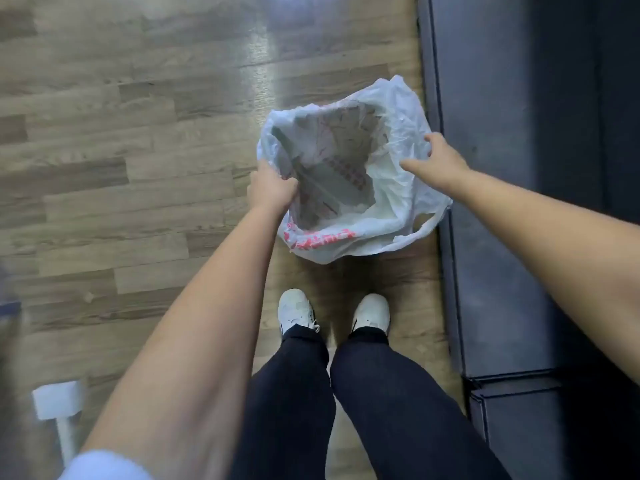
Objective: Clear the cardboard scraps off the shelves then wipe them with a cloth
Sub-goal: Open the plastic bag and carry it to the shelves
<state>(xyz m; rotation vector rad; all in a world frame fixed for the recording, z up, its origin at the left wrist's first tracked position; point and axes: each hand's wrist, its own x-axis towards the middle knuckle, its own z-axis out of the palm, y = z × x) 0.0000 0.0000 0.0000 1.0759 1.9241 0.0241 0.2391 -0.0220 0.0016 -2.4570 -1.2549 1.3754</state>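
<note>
- Standing over a plastic bag [398, 209] on the wood floor [138, 150], just ahead of two white shoes [298, 308] and just beside the dark shelves [519, 150] on the right.
- Clamped the left grip [272, 188] on the bag's near-left rim, fingers curled over the edge and into the mouth.
- Set the right grip [441, 157] on the far-right rim, fingers bent onto the plastic, thumb stretched toward the opening; could not tell whether pinching or only resting there.
- Held the mouth spread wide and facing up between the two grips.
- Found the cardboard scraps [332, 168] down inside the bag: flat, brownish pieces, too blurred to count, with the longest lying from far-left to near-right.
- Placed those scraps below and between both grips, a little nearer the left one.
- Put the shelves on the right grip's side, well apart from the left; judged the right as the likelier one to go back to them.
- Judged the clearing step close to done, with no scrap seen on the visible shelf faces; saw no cloth, so wiping not yet begun.
- Noted a white block on a post [59, 398] at lower left, blurred, not identified.
</note>
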